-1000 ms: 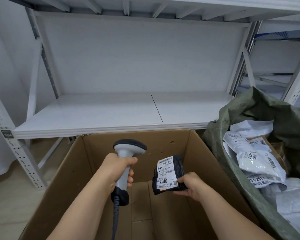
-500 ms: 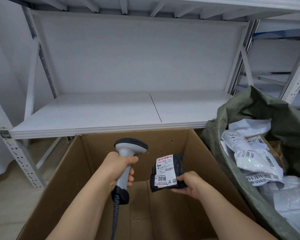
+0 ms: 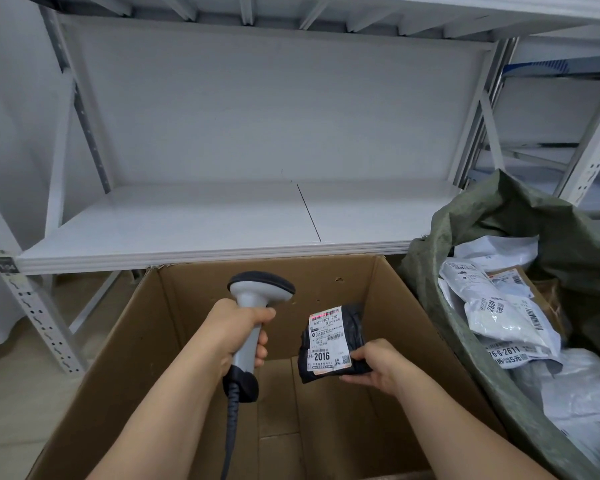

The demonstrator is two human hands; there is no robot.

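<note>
White shelving (image 3: 187, 220) behind, and over the cardboard box (image 3: 187, 306) the right grip (image 3: 378, 365) pinches a black parcel (image 3: 355, 327) by its lower corner, looks light, squishy, slick, so hold clear of the label (image 3: 326, 337), left grip (image 3: 238, 330) clamped round the scanner (image 3: 260, 289).

Left hand (image 3: 238, 336) aims scanner (image 3: 253, 306) at right hand's (image 3: 378, 363) parcel (image 3: 343, 341).

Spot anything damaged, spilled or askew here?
Nothing major. The cardboard box has small punctures in its back wall. The scanner casts its red line on the top barcode of the black parcel, as it should. No spill visible.
</note>
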